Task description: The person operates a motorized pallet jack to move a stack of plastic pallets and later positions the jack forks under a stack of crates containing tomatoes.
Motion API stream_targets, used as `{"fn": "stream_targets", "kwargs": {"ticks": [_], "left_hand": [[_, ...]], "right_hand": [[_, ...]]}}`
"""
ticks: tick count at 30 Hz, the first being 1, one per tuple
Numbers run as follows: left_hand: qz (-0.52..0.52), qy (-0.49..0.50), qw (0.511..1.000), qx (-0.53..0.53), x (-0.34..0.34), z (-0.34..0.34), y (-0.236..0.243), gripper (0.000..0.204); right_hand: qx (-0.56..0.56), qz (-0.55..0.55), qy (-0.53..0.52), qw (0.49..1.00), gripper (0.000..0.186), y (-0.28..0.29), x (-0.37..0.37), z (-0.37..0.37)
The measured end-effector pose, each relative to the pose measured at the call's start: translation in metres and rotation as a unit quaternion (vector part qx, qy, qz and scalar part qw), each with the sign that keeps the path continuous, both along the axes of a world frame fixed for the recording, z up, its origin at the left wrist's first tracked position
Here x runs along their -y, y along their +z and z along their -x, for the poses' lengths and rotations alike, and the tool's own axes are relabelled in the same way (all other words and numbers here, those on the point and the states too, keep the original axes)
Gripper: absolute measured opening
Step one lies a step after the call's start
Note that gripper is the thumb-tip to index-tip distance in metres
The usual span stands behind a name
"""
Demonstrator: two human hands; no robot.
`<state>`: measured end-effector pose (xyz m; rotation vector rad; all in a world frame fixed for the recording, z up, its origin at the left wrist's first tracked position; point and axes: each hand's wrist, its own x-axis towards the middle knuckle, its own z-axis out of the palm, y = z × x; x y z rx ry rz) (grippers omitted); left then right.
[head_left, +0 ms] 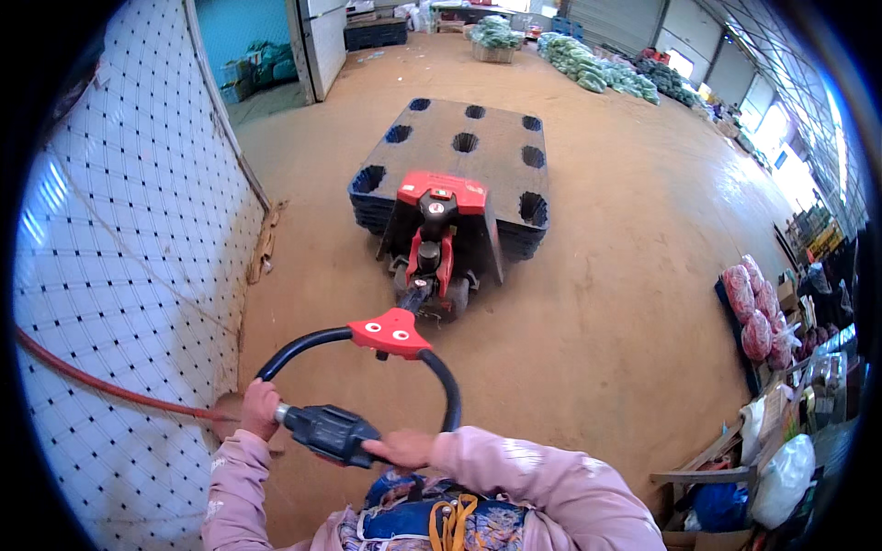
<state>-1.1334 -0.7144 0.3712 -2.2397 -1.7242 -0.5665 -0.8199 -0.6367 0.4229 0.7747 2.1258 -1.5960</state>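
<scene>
My left hand is wrapped round the left grip of the looped tiller handle, which carries a red centre piece. My right hand holds the black control housing at the near side of the loop, its fingertips at the housing's right end. The tiller runs forward to a red and black pallet truck. On the truck's far side sits a stack of dark plastic pallets with several holes in the top one.
A tiled wall with a red hose runs along my left to a doorway. At right lie pink mesh sacks, boards and white bags. Farther back are piles of green sacks and a loaded crate.
</scene>
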Motion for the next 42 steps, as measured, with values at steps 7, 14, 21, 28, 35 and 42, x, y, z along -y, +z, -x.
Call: {"fn": "stream_targets", "kwargs": {"ticks": [7, 14, 21, 28, 35, 42], "left_hand": [[0.161, 0.254, 0.894, 0.332, -0.021, 0.138, -0.041, 0.039], [0.224, 0.240, 0.889, 0.319, -0.068, 0.159, -0.040, 0.043], [0.199, 0.130, 0.957, 0.165, -0.137, 0.166, -0.051, 0.044], [0.216, 0.162, 0.925, 0.266, -0.262, 0.149, -0.040, 0.049], [0.188, 0.148, 0.929, 0.281, -0.392, 0.136, -0.027, 0.045], [0.216, 0.147, 0.919, 0.297, -0.553, 0.089, -0.014, 0.041]], "right_hand": [[-0.026, 0.060, -0.082, 0.994, 0.075, -0.064, 0.037, 0.163], [-0.011, 0.051, -0.148, 0.988, 0.075, -0.066, 0.013, 0.178], [-0.013, 0.016, -0.146, 0.989, 0.076, -0.053, -0.060, 0.162], [-0.030, 0.041, -0.188, 0.981, 0.078, -0.003, -0.172, 0.110], [-0.032, 0.048, -0.186, 0.981, 0.075, 0.019, -0.307, 0.078], [-0.035, 0.058, -0.230, 0.971, 0.075, 0.003, -0.445, 0.069]]}}
